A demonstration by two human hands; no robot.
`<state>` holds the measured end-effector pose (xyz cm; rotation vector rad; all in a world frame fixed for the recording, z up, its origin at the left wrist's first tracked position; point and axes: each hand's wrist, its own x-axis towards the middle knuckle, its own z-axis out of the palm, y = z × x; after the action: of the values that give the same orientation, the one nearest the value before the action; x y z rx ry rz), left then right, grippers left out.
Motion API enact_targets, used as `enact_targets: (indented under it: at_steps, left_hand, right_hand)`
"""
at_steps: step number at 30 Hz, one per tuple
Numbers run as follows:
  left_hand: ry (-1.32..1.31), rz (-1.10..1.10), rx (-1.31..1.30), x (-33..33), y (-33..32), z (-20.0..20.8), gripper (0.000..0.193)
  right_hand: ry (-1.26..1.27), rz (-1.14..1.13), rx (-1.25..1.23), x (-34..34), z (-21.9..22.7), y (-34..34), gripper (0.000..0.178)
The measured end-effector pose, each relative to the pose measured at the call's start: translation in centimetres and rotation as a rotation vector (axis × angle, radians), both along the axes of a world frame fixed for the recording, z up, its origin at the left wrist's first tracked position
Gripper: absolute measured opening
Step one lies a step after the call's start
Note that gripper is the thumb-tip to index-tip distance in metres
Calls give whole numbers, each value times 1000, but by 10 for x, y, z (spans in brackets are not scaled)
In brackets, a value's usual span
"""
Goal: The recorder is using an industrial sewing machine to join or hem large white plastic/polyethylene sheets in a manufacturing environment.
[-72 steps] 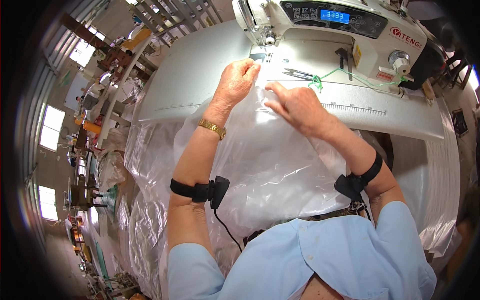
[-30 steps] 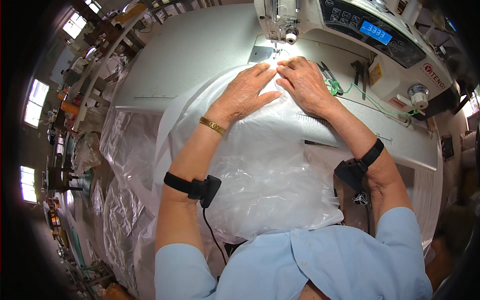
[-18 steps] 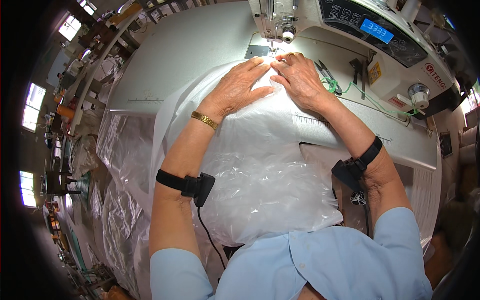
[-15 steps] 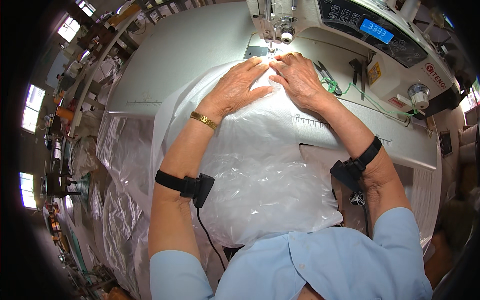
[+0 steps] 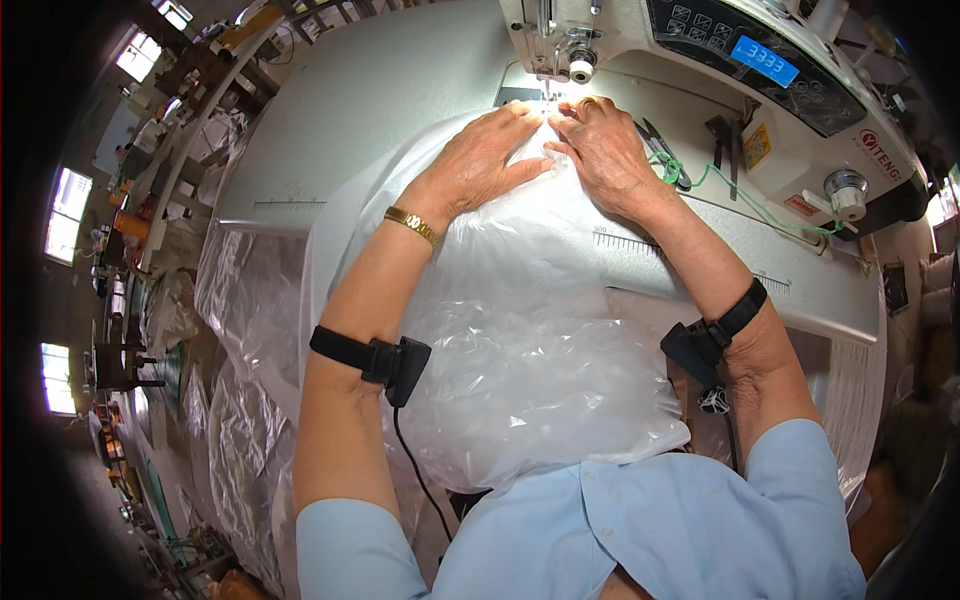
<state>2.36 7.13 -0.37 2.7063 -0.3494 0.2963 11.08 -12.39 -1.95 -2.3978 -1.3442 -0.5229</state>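
A white sheet with a clear plastic layer (image 5: 520,340) runs from my lap up onto the sewing machine's bed. Its far edge lies beside the lit needle and presser foot (image 5: 547,92). My left hand (image 5: 485,155) rests on the sheet, left of the needle, fingers stretched forward and thumb spread to the right. Close on the other side, my right hand (image 5: 605,155) has its fingers curled down onto the sheet, with the thumb toward the left hand. Some fingertips are washed out by the lamp.
The sewing machine head (image 5: 600,35) overhangs my fingers. Thread snips (image 5: 665,150), green thread (image 5: 715,172) and a dark tool (image 5: 720,140) lie to the right on the bed. Crumpled clear plastic (image 5: 245,420) hangs at the left. A cable (image 5: 415,460) trails from my left forearm strap.
The machine appears slightly lower and farther right in the picture. Both hands stay on the sheet beside the needle, nearly unchanged.
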Motion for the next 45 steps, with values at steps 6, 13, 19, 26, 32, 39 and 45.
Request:
enact_targets:
  at_steps: [6,13,19,26,32,39,45]
  left_hand:
    - [9,17,24,12,3,0,57]
    - [-65,-10,22,14,7,-3,55]
    - [-44,103,2,-32,7,9,67]
    - [44,283,-187,-234,-2,4,87]
    - [204,642,-151,-408,-28,-43,121]
    - [339,883,-57,-463,-57,-141,136]
    - [157,1062,37,-413,-58,-212,119]
  right_hand:
    - [38,-20,-28,-2,2,0,36]
    - [55,6,46,-3,1,0,37]
    - [53,-8,11,-5,5,-1,37]
    - [-21,-66,-82,-1,0,1,38]
    - [-69,-31,-26,3,-4,0,36]
    - [-10,23,44,1,3,-3,27]
    - [-84,88,29,-32,5,-33,29]
